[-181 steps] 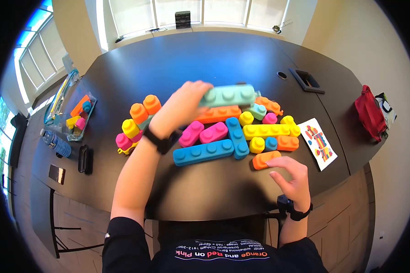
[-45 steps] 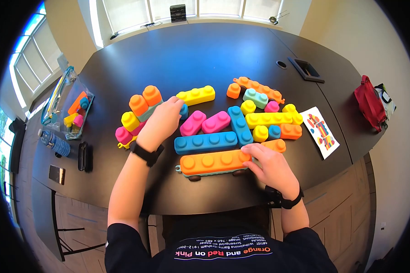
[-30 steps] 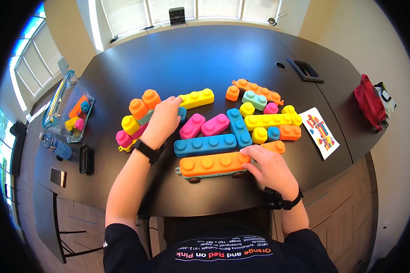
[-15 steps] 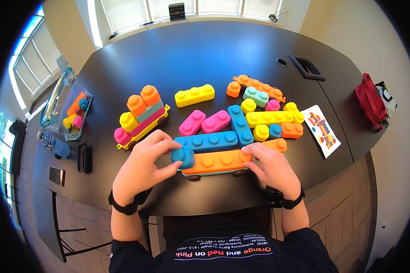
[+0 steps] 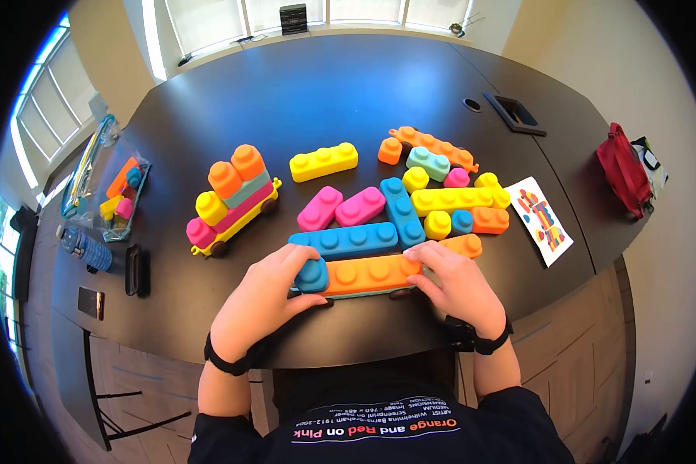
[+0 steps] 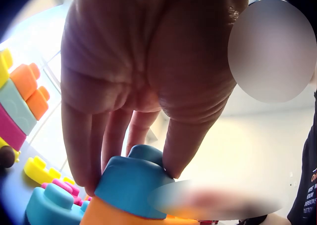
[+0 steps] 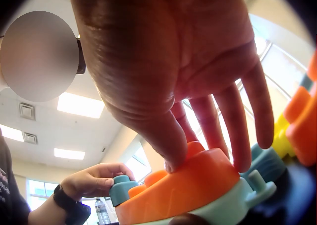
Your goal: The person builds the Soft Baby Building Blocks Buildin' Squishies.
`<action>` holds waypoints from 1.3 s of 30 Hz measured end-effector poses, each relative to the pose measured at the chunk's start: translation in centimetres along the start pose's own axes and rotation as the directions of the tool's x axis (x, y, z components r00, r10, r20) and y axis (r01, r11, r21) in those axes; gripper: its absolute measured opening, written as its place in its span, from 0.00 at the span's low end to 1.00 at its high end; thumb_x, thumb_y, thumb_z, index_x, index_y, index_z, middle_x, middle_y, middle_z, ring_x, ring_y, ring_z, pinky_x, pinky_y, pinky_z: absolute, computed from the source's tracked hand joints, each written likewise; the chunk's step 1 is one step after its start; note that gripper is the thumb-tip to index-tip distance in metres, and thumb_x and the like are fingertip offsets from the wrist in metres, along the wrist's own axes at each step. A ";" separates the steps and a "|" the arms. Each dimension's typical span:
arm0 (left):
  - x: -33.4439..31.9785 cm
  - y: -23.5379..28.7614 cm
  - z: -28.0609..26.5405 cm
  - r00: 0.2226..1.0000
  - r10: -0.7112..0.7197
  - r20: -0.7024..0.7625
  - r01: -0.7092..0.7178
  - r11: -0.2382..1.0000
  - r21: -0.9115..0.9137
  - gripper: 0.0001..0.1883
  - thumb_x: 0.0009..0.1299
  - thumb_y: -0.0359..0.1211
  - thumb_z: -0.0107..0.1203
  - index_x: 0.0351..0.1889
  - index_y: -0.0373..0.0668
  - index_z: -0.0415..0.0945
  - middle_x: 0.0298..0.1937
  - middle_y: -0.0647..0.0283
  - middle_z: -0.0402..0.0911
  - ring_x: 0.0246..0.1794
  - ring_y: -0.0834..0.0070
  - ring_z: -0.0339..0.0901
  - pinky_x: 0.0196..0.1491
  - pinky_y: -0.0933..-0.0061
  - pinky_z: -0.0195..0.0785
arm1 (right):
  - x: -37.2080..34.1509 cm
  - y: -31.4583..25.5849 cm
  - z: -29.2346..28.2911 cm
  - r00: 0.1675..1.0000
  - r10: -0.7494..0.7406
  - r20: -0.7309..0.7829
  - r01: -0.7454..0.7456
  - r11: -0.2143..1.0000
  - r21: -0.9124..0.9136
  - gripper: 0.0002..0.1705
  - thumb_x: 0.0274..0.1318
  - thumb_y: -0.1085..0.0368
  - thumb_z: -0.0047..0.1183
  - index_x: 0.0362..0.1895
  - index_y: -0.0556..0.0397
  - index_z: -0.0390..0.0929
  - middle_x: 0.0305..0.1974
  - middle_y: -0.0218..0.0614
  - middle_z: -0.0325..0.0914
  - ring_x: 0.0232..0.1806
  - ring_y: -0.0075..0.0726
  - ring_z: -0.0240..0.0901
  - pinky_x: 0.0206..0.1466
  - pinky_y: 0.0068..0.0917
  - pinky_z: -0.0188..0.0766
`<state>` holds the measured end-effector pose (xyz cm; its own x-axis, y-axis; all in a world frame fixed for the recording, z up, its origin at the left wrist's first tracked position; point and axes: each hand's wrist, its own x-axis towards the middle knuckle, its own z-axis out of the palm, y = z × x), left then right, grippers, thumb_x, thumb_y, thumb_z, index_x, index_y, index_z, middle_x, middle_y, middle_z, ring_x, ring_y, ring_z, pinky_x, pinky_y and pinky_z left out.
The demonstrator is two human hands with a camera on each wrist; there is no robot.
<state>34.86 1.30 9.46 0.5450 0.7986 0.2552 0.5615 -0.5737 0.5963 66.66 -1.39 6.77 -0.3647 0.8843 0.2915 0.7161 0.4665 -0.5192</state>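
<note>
A small blue block [image 5: 312, 275] sits on the left end of a long orange block [image 5: 375, 274], which lies on a pale teal wheeled base [image 7: 223, 210]. The left hand [image 5: 264, 298] pinches the blue block between thumb and fingers; the left wrist view shows this blue block [image 6: 133, 185] against the orange one. At the other end, the right hand [image 5: 464, 288] grips the orange block, thumb on the near side and fingers on the far side. In the right wrist view the thumb presses the orange block [image 7: 183, 185] beside a stud.
Just beyond lie a long blue block [image 5: 344, 240], pink blocks [image 5: 361, 206] and a yellow block [image 5: 323, 162]. A stacked wheeled toy [image 5: 236, 203] stands left. On the right are a picture card [image 5: 541, 222] and a red bag [image 5: 623, 170]; a water bottle [image 5: 85, 247] is far left.
The left hand took the small blue block from beside the stacked toy and brought it toward the person, onto the orange block's left end. The right hand has stayed at the other end.
</note>
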 end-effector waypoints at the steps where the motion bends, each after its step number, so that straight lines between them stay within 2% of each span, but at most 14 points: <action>1: 0.0 0.1 0.3 1.000 0.003 -0.011 -0.003 1.000 0.031 0.25 0.63 0.32 0.74 0.56 0.42 0.75 0.50 0.52 0.82 0.50 0.48 0.81 0.52 0.55 0.76 | 0.0 0.0 0.1 1.000 -0.008 -0.007 0.008 1.000 0.009 0.16 0.63 0.66 0.65 0.53 0.52 0.79 0.49 0.38 0.82 0.48 0.54 0.82 0.48 0.42 0.80; 4: 0.2 -0.1 1.1 1.000 0.000 -0.017 0.001 0.998 0.059 0.28 0.58 0.28 0.77 0.56 0.42 0.77 0.51 0.53 0.82 0.52 0.47 0.80 0.53 0.57 0.75 | 0.0 0.1 0.1 1.000 -0.013 -0.010 0.013 1.000 0.017 0.16 0.63 0.66 0.65 0.53 0.52 0.78 0.49 0.38 0.82 0.48 0.54 0.82 0.48 0.42 0.80; 6: 0.3 -0.1 1.2 1.000 0.010 -0.008 -0.009 0.998 0.064 0.28 0.57 0.28 0.77 0.56 0.43 0.78 0.50 0.53 0.82 0.51 0.47 0.80 0.53 0.57 0.76 | 0.0 0.0 0.0 1.000 -0.014 -0.008 0.014 1.000 0.020 0.15 0.63 0.66 0.65 0.52 0.52 0.78 0.50 0.38 0.82 0.48 0.54 0.82 0.47 0.42 0.80; 8: 0.4 -0.2 1.1 1.000 0.018 0.002 -0.018 0.997 0.070 0.28 0.57 0.28 0.77 0.56 0.43 0.78 0.50 0.53 0.82 0.51 0.47 0.81 0.53 0.56 0.76 | 0.0 -0.2 -0.3 0.999 0.032 0.040 -0.033 0.999 0.018 0.18 0.63 0.65 0.66 0.54 0.53 0.78 0.51 0.40 0.83 0.52 0.54 0.81 0.53 0.40 0.79; 12: 0.6 -0.4 1.0 1.000 0.025 0.012 -0.026 0.997 0.068 0.28 0.56 0.28 0.77 0.55 0.44 0.79 0.48 0.53 0.83 0.51 0.47 0.81 0.52 0.55 0.76 | 0.0 -0.1 -0.2 0.999 0.032 0.041 -0.032 0.999 0.019 0.18 0.63 0.65 0.66 0.54 0.53 0.78 0.51 0.40 0.82 0.52 0.55 0.81 0.53 0.40 0.79; 14: 0.6 -0.4 1.0 1.000 0.024 0.017 -0.025 0.998 0.066 0.27 0.56 0.28 0.77 0.55 0.44 0.79 0.48 0.54 0.83 0.50 0.47 0.81 0.52 0.55 0.76 | 0.1 0.1 0.0 1.000 -0.014 -0.005 0.014 1.000 0.012 0.15 0.63 0.65 0.65 0.52 0.52 0.79 0.48 0.38 0.82 0.47 0.54 0.82 0.46 0.42 0.79; 20: 0.6 -0.3 0.9 0.999 0.029 0.015 -0.029 0.998 0.052 0.28 0.56 0.28 0.76 0.55 0.44 0.79 0.49 0.53 0.83 0.51 0.46 0.81 0.52 0.55 0.76 | 0.1 0.2 0.1 1.000 -0.015 -0.003 0.015 1.000 0.022 0.15 0.63 0.65 0.65 0.52 0.53 0.79 0.48 0.39 0.82 0.47 0.54 0.82 0.47 0.42 0.79; 23: 0.7 -0.6 0.6 0.999 0.027 0.030 -0.029 0.998 0.052 0.27 0.58 0.30 0.76 0.56 0.43 0.79 0.49 0.52 0.83 0.51 0.46 0.81 0.53 0.56 0.76 | 0.0 0.1 0.1 1.000 -0.012 -0.003 0.012 1.000 0.029 0.15 0.63 0.65 0.65 0.52 0.53 0.79 0.48 0.40 0.82 0.47 0.55 0.81 0.47 0.43 0.79; 25: 1.5 -1.2 -0.3 0.988 0.070 0.140 -0.073 0.997 0.011 0.28 0.60 0.33 0.76 0.57 0.41 0.79 0.50 0.52 0.83 0.52 0.49 0.82 0.53 0.58 0.76 | 0.0 0.1 0.1 1.000 -0.013 -0.002 0.013 1.000 0.024 0.16 0.63 0.66 0.65 0.52 0.53 0.79 0.48 0.40 0.81 0.47 0.55 0.81 0.47 0.43 0.79; 28: 4.8 -1.1 -2.1 0.994 0.040 0.103 -0.034 0.998 -0.053 0.28 0.64 0.37 0.75 0.59 0.38 0.78 0.51 0.52 0.84 0.54 0.51 0.82 0.54 0.58 0.76 | 0.1 0.1 0.1 1.000 -0.019 0.004 0.019 1.000 0.018 0.16 0.63 0.66 0.65 0.53 0.54 0.79 0.48 0.41 0.81 0.47 0.56 0.81 0.48 0.43 0.79; 30: 8.0 -3.6 -1.7 0.995 0.099 -0.015 -0.098 0.995 0.030 0.30 0.65 0.42 0.75 0.60 0.36 0.77 0.51 0.48 0.82 0.55 0.49 0.80 0.57 0.54 0.74 | 0.1 0.1 0.2 1.000 -0.020 0.004 0.020 1.000 0.012 0.16 0.63 0.66 0.65 0.53 0.54 0.79 0.48 0.41 0.81 0.47 0.56 0.81 0.48 0.43 0.79; 32: 11.0 -6.8 -0.9 0.993 0.084 -0.088 -0.067 0.980 0.190 0.30 0.68 0.39 0.73 0.63 0.36 0.74 0.54 0.47 0.81 0.57 0.48 0.80 0.59 0.52 0.74 | 0.1 0.3 0.2 1.000 -0.021 0.005 0.021 0.999 0.037 0.16 0.63 0.66 0.64 0.53 0.55 0.78 0.49 0.42 0.81 0.48 0.56 0.81 0.49 0.43 0.79; 36: 15.3 -12.1 1.5 0.997 0.042 -0.065 -0.018 0.940 0.342 0.28 0.69 0.34 0.70 0.64 0.37 0.71 0.57 0.44 0.79 0.58 0.44 0.80 0.61 0.49 0.75 | 0.0 0.2 0.2 1.000 -0.018 -0.002 0.018 0.999 0.042 0.16 0.63 0.67 0.65 0.53 0.55 0.78 0.49 0.42 0.82 0.48 0.57 0.81 0.49 0.43 0.79; 39: 17.1 -13.6 2.5 0.990 -0.141 0.016 0.118 0.881 0.459 0.21 0.70 0.30 0.67 0.57 0.36 0.71 0.56 0.41 0.79 0.57 0.40 0.80 0.61 0.48 0.76 | 0.1 0.1 0.2 1.000 -0.007 -0.002 0.007 0.999 0.036 0.16 0.63 0.67 0.65 0.53 0.54 0.78 0.49 0.42 0.82 0.48 0.57 0.81 0.49 0.43 0.79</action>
<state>38.09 22.33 3.81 0.4704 0.8684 0.1567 0.8445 -0.4946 0.2057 66.58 -1.30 6.61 -0.3691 0.8808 0.2966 0.6914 0.4735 -0.5458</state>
